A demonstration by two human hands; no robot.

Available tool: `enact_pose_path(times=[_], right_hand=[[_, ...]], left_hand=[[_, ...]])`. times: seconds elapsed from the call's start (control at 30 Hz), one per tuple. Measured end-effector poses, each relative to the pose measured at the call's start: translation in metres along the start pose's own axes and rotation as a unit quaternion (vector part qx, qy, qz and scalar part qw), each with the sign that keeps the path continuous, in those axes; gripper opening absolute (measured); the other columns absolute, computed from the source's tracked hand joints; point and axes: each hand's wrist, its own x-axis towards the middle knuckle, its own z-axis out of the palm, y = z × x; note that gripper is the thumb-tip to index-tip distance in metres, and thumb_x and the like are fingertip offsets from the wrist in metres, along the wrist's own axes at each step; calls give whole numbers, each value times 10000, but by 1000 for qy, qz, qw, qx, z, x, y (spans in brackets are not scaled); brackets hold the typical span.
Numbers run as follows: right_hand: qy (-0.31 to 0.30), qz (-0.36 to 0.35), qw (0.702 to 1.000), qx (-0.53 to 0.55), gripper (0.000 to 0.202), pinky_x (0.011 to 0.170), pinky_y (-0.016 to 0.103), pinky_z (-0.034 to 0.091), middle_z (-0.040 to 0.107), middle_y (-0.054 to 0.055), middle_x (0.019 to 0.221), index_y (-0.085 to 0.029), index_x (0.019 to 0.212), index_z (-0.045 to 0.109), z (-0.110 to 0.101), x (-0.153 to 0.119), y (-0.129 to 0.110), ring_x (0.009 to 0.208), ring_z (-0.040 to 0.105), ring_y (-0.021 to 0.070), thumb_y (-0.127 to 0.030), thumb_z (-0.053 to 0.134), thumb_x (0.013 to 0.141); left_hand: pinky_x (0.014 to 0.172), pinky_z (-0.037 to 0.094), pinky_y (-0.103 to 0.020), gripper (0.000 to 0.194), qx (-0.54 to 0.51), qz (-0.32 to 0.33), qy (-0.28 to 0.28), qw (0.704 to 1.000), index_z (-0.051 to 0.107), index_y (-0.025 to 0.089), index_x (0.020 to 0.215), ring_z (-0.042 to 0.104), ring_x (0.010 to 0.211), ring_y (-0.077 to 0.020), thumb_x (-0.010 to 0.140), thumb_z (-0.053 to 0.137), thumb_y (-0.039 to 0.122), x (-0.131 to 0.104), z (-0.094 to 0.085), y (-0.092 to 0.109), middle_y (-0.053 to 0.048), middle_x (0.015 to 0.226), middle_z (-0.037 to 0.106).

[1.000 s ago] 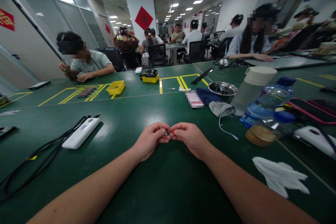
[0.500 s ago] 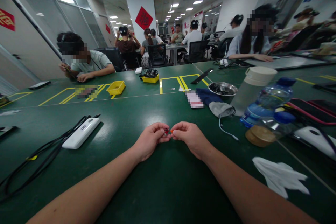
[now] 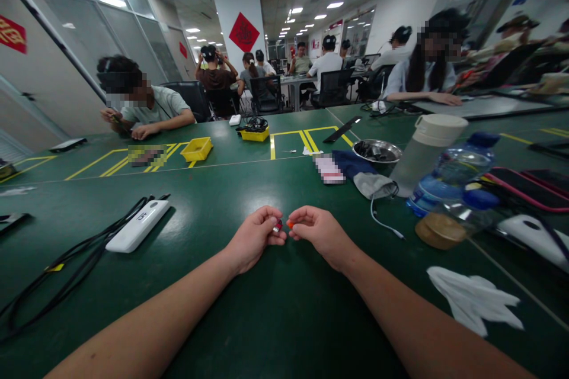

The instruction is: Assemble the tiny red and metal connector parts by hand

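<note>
"Green tabletop (image 3: 208,189), head view. Left hand (image 3: 254,238)?"
"Nearly closed, pinching a red-and-silver piece (image 3: 278,225) above the surface; most of it is hidden."
"Right hand (image 3: 323,235)?"
"Half-curled, holding a small orange piece (image 3: 290,224) just beside the other, apart; shape indistinct. Both forearms (image 3: 178,305) are cut off."

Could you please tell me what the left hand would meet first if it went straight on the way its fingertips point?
Most likely the small orange piece in the right hand, or that hand itself, facing the left hand across a narrow gap; depth is hard to judge.
</note>
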Motion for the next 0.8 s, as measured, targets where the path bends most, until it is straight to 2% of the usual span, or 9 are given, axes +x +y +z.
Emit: enact_pose_path(times=[0.1, 0.2, 0.37, 0.47, 0.67, 0.73, 0.8], right_hand=[[-10, -20, 999, -28, 267, 723, 312, 513, 698, 41, 871, -160, 944, 664, -1, 0, 2, 753, 661, 159, -127, 676, 680], [-30, -32, 999, -25, 273, 771, 321, 500, 702, 42, 875, -162, 955, 661, 0, 0, 2, 799, 663, 167, -118, 657, 686], [-37, -48, 998, -12, 243, 789, 322, 490, 698, 33, 867, -169, 934, 668, 1, 0, -2, 812, 651, 163, -137, 639, 695], [-29, -49, 998, -18, 220, 783, 321, 490, 692, 22, 841, -173, 910, 672, 1, -1, -2, 785, 646, 158, -136, 631, 698], [0, -38, 997, -61, 134, 686, 312, 481, 689, 28, 785, -169, 872, 668, -1, 0, 0, 706, 633, 164, -183, 632, 744], [16, -58, 989, -136, 114, 662, 306, 468, 676, 26, 776, -176, 851, 671, -2, 1, 0, 680, 613, 158, -163, 608, 756], [25, -102, 962, -250, 107, 648, 300, 448, 647, 25, 784, -184, 814, 685, -3, 1, -1, 667, 585, 153, -141, 610, 750]], left_hand=[[585, 538, -176, 69, -1, 2, -9, 1000, 611, 143, 935, 637, 641, -99, 870, 601, 165, 0, -1, 1, -33, 749, 638], [670, 540, -178, 67, -23, 0, -29, 999, 646, 130, 914, 648, 722, -100, 860, 629, 165, 0, -4, 2, -54, 816, 668], [901, 514, -266, 157, -52, -6, -53, 997, 696, 122, 956, 673, 907, -144, 803, 705, 154, 1, -8, 1, -94, 988, 710], [987, 470, -308, 190, -51, -3, -66, 997, 710, 111, 973, 667, 983, -169, 786, 715, 145, 1, -8, 0, -109, 1020, 716], [917, 503, -288, 127, -37, 3, -45, 998, 680, 123, 904, 678, 906, -159, 782, 714, 127, -1, -3, -1, -74, 917, 702], [880, 522, -291, 144, -41, 9, -19, 999, 662, 137, 933, 677, 924, -172, 796, 705, 144, -1, -2, 0, -67, 916, 686], [797, 537, -265, 179, -41, 16, 4, 999, 647, 152, 997, 671, 879, -159, 824, 684, 184, -1, -1, 0, -59, 892, 670]])
